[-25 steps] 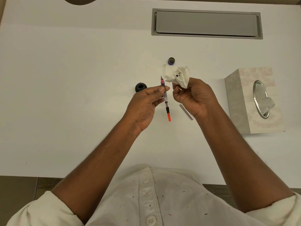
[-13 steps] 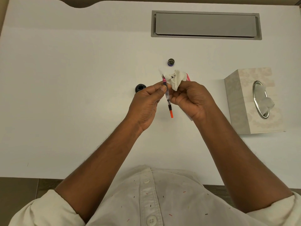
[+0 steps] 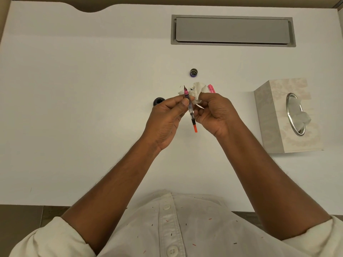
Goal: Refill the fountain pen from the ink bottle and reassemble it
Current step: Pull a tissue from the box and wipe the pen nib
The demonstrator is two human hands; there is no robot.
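Observation:
My left hand (image 3: 167, 117) pinches the bare fountain pen section with its clear converter (image 3: 190, 110), nib pointing away from me and the orange converter knob toward me. My right hand (image 3: 215, 114) grips a crumpled, ink-stained tissue (image 3: 197, 91) right beside the pen's pink grip. The open ink bottle (image 3: 193, 72) stands on the white desk beyond the hands. Its black cap (image 3: 158, 101) lies to the left, partly behind my left hand. A pink pen part (image 3: 211, 88) lies on the desk just past my right hand.
A patterned tissue box (image 3: 276, 115) with a metal-rimmed opening stands at the right. A grey cable-tray lid (image 3: 232, 30) is set into the white desk (image 3: 74, 89) at the back. The desk's near edge runs just in front of my shirt.
My right hand brought the tissue in against the pen and lowered it, uncovering the pink pen part behind. The pen stays upright in my left hand.

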